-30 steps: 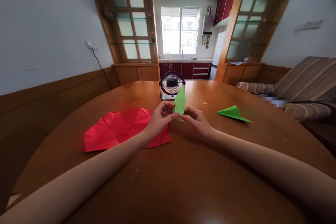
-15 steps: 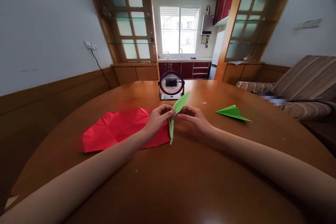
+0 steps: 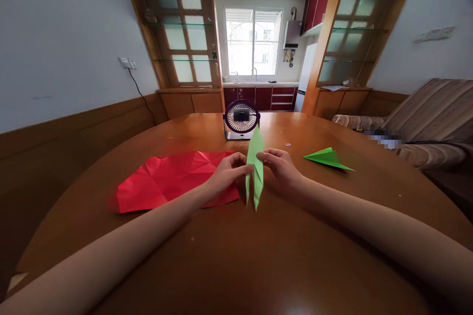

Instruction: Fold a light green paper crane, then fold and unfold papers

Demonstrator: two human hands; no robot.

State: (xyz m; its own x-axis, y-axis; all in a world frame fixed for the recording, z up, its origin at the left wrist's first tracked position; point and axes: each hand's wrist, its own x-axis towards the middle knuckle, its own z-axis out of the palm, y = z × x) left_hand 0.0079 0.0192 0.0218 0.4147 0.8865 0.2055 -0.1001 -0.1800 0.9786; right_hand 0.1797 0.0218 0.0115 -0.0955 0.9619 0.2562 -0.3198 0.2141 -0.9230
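A folded light green paper [image 3: 255,150] is held up over the middle of the table, pointed at the top and split into two narrow legs below. My left hand [image 3: 229,171] pinches its left side between thumb and fingers. On the other edge, my right hand [image 3: 281,165] grips the paper the same way, thumb in front. A creased red paper sheet [image 3: 158,184] lies spread on the table, partly behind my left hand and forearm. To the right rests a bright green paper plane [image 3: 328,159], apart from my right hand.
A small purple desk fan [image 3: 241,117] stands on the round wooden table [image 3: 236,256] just beyond the paper. A striped sofa [image 3: 436,118] is at the right, and a white scrap [image 3: 287,144] lies right of the fan.
The light green paper has turned from slanted and edge-on to upright, its broad face and two legs now showing. It shifted slightly right, and my right hand's fingers now hold its right edge.
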